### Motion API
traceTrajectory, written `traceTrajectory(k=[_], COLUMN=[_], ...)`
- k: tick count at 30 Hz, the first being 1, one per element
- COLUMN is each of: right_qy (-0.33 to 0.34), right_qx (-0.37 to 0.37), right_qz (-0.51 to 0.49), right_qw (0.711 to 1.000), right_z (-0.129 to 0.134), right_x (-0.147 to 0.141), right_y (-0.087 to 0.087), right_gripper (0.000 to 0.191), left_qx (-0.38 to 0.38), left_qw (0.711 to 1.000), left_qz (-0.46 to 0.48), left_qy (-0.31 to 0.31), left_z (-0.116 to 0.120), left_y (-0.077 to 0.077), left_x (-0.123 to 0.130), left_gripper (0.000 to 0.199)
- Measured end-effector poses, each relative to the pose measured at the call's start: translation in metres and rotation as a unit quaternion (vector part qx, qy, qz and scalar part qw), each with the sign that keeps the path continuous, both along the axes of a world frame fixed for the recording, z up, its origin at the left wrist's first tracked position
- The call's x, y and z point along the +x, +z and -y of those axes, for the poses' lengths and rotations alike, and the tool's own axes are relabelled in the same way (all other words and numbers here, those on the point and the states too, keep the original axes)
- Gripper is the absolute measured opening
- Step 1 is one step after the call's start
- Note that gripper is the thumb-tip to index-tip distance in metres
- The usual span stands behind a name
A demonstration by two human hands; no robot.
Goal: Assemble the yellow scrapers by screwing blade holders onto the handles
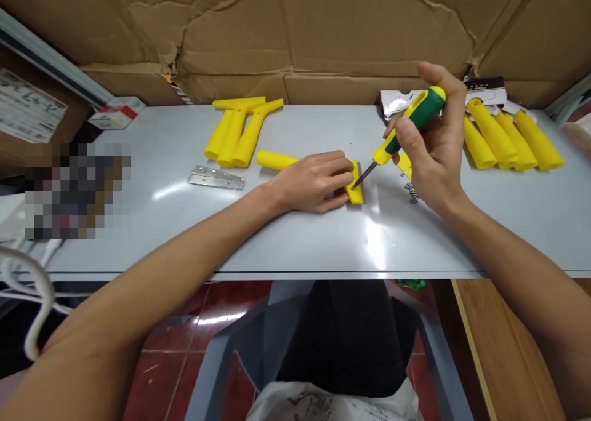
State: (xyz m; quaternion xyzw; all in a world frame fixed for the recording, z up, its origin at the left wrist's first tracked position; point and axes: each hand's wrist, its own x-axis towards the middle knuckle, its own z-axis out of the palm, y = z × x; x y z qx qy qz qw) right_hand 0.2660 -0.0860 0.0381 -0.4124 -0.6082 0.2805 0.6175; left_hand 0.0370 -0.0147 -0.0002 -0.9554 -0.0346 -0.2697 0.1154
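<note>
My left hand [318,181] is closed over a yellow plastic scraper [277,160], holding it down on the table. The scraper's handle points left and its wide head, with a thin metal edge, shows at my fingertips. My right hand [438,144] grips a green-and-yellow screwdriver [422,108], tilted down to the left. Its tip meets the scraper head at a screw spot. Small screws [410,193] lie in a loose pile beside my right hand. A yellow piece [405,165] is partly hidden behind that hand.
Several yellow scraper handles [242,128] lie at the back left, with metal blades [216,178] in front. More yellow handles [498,138] and packaging [484,92] are at the back right. A cardboard wall [323,33] borders the table; a small box [117,112] stands far left.
</note>
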Motion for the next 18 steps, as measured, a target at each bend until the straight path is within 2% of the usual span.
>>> traceTrajectory(k=[6,13,18], right_qy=[0.015,0.029,0.015], right_qx=[0.018,0.078,0.113], right_qz=[0.017,0.036,0.072], right_qw=[1.000,0.996,0.991], right_z=[-0.001,0.000,-0.008], right_x=[0.001,0.000,0.004], right_y=[0.000,0.000,-0.012], right_gripper=[0.059,0.041,0.051], left_qx=[0.001,0.009,0.006], left_qw=[1.000,1.000,1.000], left_qz=[-0.004,0.005,0.003], left_qy=[0.004,-0.005,-0.008], left_z=[0.001,0.000,0.001], left_y=[0.001,0.001,0.001], left_x=[0.000,0.000,0.000], left_gripper=[0.010,0.012,0.013])
